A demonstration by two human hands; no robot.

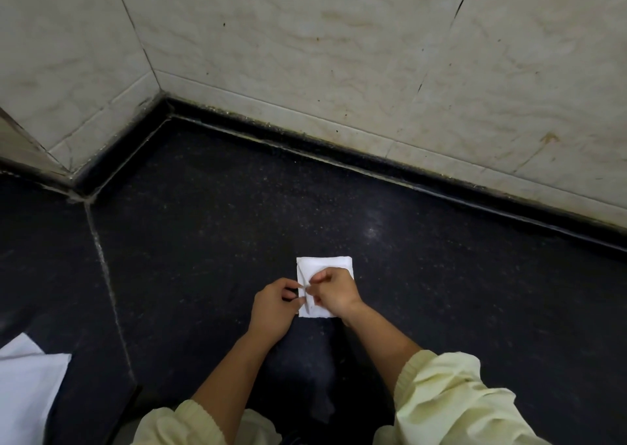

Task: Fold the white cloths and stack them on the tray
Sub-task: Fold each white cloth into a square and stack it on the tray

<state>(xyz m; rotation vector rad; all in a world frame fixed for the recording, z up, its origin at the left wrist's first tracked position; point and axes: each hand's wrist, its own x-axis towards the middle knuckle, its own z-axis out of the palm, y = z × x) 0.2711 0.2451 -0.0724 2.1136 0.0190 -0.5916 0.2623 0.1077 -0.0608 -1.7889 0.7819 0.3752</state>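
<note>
A small white cloth [324, 265], folded to a near square, lies on the dark speckled counter [203, 234] in the lower middle of the head view. My left hand [273, 305] pinches its left edge with fingertips curled. My right hand [334, 292] rests over the cloth's lower right part and pinches a raised fold at the same left edge, so both hands meet there. More white cloth [27, 387] lies at the bottom left corner, partly cut off by the frame. No tray is in view.
The counter runs back to a tiled wall [339, 54] with a dark raised kerb [339, 159] along its foot. A grouted seam [105, 271] crosses the counter on the left. Pale yellow sleeves [448, 393] cover my forearms near the bottom.
</note>
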